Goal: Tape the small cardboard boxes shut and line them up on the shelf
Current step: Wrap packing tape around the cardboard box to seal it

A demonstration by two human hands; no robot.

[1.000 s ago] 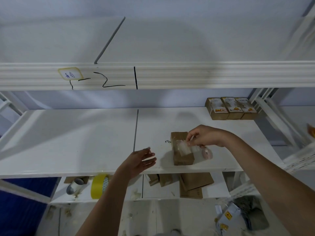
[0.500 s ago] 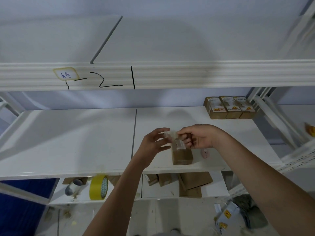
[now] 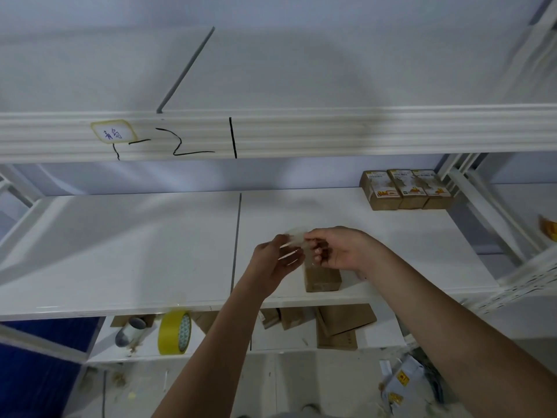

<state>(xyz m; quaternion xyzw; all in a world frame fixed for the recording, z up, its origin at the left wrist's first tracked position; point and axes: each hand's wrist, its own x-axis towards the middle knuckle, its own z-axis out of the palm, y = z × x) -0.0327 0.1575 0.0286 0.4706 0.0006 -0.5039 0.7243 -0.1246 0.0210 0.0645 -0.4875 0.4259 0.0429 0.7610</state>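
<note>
A small brown cardboard box (image 3: 322,278) lies near the front edge of the white middle shelf (image 3: 120,251). Above it my left hand (image 3: 271,260) and my right hand (image 3: 340,251) pinch a strip of clear tape (image 3: 297,238) between their fingertips. The tape is held in the air over the box's far end, which my right hand partly hides. Three taped boxes with yellow labels (image 3: 405,190) stand side by side at the shelf's back right.
The upper shelf's front beam (image 3: 331,131) hangs overhead with a label and black pen marks. On the lower shelf stand a yellow tape roll (image 3: 174,332), a grey roll (image 3: 128,331) and flat cardboard pieces (image 3: 340,324). Scraps lie on the floor at right.
My left hand rose from the shelf's front edge and met my right hand. The tape strip was lifted off the box, and both hands now hold it above the box.
</note>
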